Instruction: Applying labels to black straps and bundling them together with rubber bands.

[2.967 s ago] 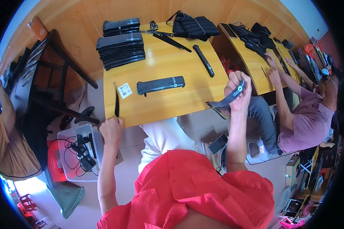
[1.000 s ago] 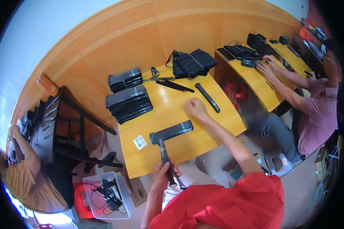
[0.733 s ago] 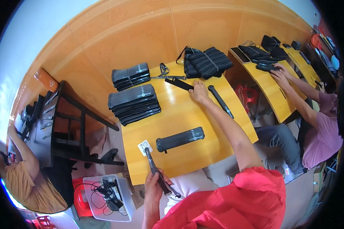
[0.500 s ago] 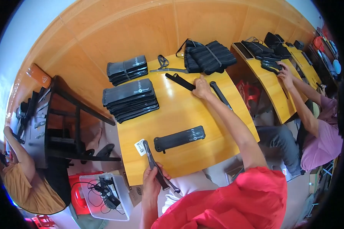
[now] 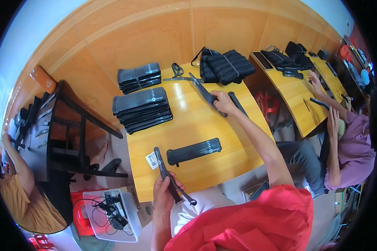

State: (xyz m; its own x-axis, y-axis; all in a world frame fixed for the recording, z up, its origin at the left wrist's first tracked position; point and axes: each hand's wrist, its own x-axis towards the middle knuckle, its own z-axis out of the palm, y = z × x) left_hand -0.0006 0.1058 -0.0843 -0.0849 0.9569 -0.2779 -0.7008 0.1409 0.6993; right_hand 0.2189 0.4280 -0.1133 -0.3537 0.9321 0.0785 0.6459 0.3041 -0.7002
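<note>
One yellow wooden tabletop [image 5: 180,125]: it carries the work; clock places are read from its centre, 12 toward the wall.
Pile of flat black pouches [image 5: 142,111]: between 9 and 10 o'clock, stacked as before.
Bulky black fabric bundle bound with a grey band [image 5: 230,67]: 1 o'clock, near the far edge, unchanged.
Single long black pouch with pale markings [image 5: 194,151]: 6 o'clock, lying flat, not touched by either hand.
Right hand [image 5: 223,103]: 1 o'clock; its grip is closed on the near part of a long flat black strap [image 5: 204,92].
What has changed: that strap lay flat with the fingers at its near end; now it has swung to point toward 11 o'clock and looks raised. Whether its far tip touches the tabletop, I cannot tell.
Left hand [image 5: 163,189]: 7 o'clock, just off the near edge, its grip still closed on narrow dark grey strapping [image 5: 161,161]; one folded length or two, I cannot tell.
What it means: a strap is now in each grip, leaving neither hand free.
Small white printed label [image 5: 151,161]: 8 o'clock, partly covered by the strapping's upper end.
</note>
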